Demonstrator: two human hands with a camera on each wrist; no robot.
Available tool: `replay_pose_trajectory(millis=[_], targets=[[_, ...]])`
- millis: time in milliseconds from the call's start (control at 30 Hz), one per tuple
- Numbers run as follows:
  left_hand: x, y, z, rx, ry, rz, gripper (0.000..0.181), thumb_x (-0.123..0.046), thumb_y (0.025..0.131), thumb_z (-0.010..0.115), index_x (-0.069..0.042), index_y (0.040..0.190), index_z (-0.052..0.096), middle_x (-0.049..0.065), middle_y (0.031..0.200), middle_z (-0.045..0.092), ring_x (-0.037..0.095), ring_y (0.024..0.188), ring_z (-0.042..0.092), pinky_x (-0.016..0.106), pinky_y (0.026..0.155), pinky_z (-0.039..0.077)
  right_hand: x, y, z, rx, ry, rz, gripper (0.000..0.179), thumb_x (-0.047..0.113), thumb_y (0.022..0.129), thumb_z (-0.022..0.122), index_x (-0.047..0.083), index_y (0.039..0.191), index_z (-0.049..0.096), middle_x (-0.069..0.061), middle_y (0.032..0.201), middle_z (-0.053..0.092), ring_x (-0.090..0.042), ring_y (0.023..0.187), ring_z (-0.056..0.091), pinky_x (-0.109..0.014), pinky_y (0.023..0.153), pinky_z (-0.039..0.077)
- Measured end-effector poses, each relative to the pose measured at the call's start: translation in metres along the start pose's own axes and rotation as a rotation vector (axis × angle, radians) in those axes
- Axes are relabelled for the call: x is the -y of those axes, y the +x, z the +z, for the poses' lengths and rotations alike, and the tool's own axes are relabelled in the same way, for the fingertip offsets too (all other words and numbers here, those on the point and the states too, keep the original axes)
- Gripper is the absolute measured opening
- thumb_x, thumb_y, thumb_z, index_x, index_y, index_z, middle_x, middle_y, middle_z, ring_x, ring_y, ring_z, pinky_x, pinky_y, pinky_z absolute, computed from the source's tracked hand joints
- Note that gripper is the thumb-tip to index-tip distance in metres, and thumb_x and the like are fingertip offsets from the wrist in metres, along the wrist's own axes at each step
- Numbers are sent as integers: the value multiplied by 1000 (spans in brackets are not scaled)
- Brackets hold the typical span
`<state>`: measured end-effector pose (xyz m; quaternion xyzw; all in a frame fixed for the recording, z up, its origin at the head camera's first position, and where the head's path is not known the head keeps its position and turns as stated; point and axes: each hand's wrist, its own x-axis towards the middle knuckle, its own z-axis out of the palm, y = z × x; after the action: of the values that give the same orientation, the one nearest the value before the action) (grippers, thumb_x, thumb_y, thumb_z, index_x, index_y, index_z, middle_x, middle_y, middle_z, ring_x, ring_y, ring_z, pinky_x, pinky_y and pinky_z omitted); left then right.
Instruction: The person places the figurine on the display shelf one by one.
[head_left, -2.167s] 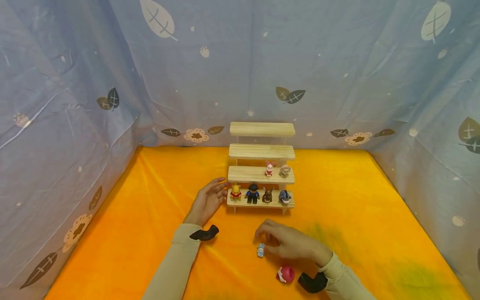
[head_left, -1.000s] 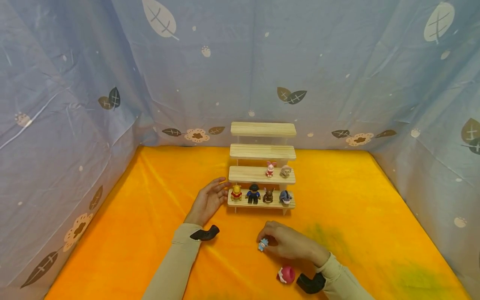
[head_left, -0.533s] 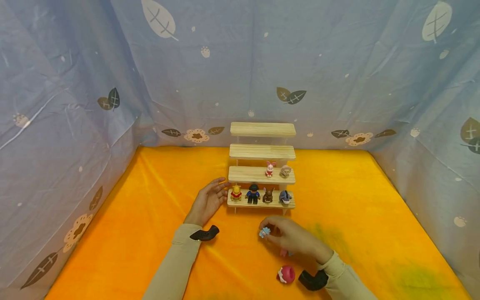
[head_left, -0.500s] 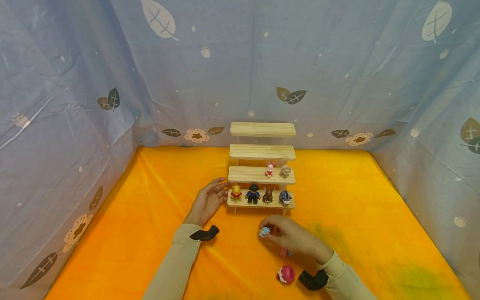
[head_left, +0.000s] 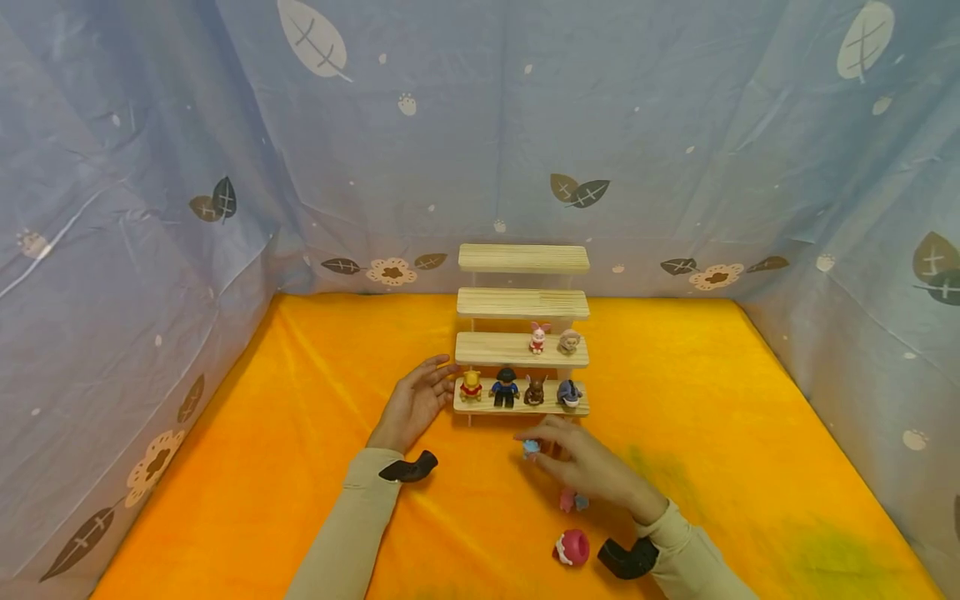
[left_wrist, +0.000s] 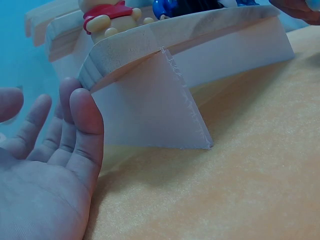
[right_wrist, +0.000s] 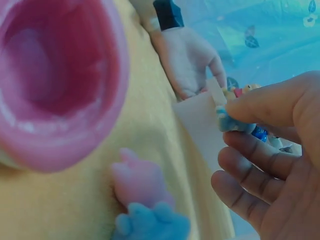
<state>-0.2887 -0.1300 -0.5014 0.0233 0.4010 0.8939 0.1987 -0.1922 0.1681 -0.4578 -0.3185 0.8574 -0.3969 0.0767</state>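
My right hand [head_left: 581,458] pinches a small light blue figurine [right_wrist: 232,122] between thumb and index finger, just in front of the tiered wooden display shelf [head_left: 521,302]. The other fingers of that hand are loosely bent. My left hand [head_left: 415,404] lies at the shelf's left end, fingers relaxed; in the left wrist view its fingertips [left_wrist: 86,111] are right at the corner of the lowest board. On that board stand a yellow bear figurine in red [head_left: 471,387], a dark-haired doll in blue [head_left: 506,388], a brown eared figurine [head_left: 536,391] and a grey-blue donkey figurine [head_left: 569,394].
The second board bears a pink piglet figurine [head_left: 537,339] and a beige figurine [head_left: 568,342]. On the orange cloth [head_left: 675,400] lie a pink figurine [right_wrist: 142,182], a blue figurine [right_wrist: 152,222] and a hollow pink toy [head_left: 573,547]. Patterned fabric [head_left: 480,125] encloses the sides and back.
My right hand has taken hold of the light blue figurine and carried it up and forward towards the shelf. The pink and blue figurines behind it came into view. My left hand stayed still.
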Motion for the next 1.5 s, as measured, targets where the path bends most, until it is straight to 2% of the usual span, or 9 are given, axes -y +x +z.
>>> replay_pose_trajectory(millis=[100, 267, 600, 767, 900, 1133, 1367, 1400, 1500], targets=[[0, 0, -1, 3, -7, 2, 52, -28, 111, 40, 0, 154, 29, 5, 128, 63, 14, 93, 58, 25, 84, 50, 1, 1, -1, -21, 16, 14, 24, 19, 102, 62, 8, 123, 64, -3, 118, 66, -7, 91, 54, -27, 78, 52], [0, -1, -1, 13, -8, 4, 49, -28, 111, 39, -1, 152, 32, 5, 128, 63, 14, 94, 58, 25, 84, 51, 2, 2, -3, -50, 43, -4, 15, 17, 101, 63, 10, 115, 63, -1, 108, 66, -8, 89, 55, -32, 77, 52], [-1, -1, 1, 18, -7, 3, 53, -28, 112, 37, 0, 155, 26, 7, 130, 60, 15, 94, 55, 26, 83, 48, 3, 5, -8, -116, 56, -18, 19, 16, 98, 68, 12, 117, 68, 1, 109, 69, -5, 91, 57, -30, 80, 53], [0, -1, 0, 8, -9, -6, 52, -28, 112, 36, -1, 156, 26, 7, 130, 59, 15, 93, 55, 26, 83, 49, 6, 7, -13, -117, 66, -50, 20, 16, 98, 68, 13, 117, 68, 3, 105, 68, -5, 87, 57, -27, 76, 52], [0, -1, 0, 8, -4, -6, 53, -28, 112, 36, 0, 156, 24, 7, 130, 58, 15, 93, 56, 25, 82, 50, 10, 9, -17, -113, 104, -56, 20, 16, 98, 68, 12, 117, 68, 2, 108, 68, -7, 90, 58, -27, 80, 53], [1, 0, 0, 15, -10, -7, 53, -27, 111, 37, -1, 155, 25, 7, 129, 59, 15, 93, 56, 25, 80, 50, 17, 10, -22, -104, 139, -37, 20, 19, 99, 67, 24, 118, 68, 3, 110, 69, -9, 92, 60, -29, 83, 53], [1, 0, 1, 5, -8, -6, 53, -27, 112, 35, 0, 156, 22, 5, 127, 60, 15, 92, 55, 25, 81, 49, 23, 16, -30, -137, 97, -44, 23, 15, 97, 68, 12, 120, 68, 0, 109, 69, -7, 91, 60, -29, 82, 54], [1, 0, 1, 5, -7, -5, 54, -27, 112, 35, 0, 156, 21, 5, 127, 60, 15, 92, 55, 25, 80, 49, 25, 17, -32, -148, 86, -50, 22, 14, 97, 68, 11, 119, 67, 1, 109, 70, -6, 92, 61, -29, 87, 54], [1, 0, 1, 7, -3, -3, 54, -27, 112, 35, 0, 156, 21, 5, 127, 60, 15, 93, 55, 25, 80, 49, 30, 21, -39, -169, 63, -71, 20, 13, 97, 68, 14, 117, 68, 2, 107, 69, -7, 91, 60, -30, 85, 55]])
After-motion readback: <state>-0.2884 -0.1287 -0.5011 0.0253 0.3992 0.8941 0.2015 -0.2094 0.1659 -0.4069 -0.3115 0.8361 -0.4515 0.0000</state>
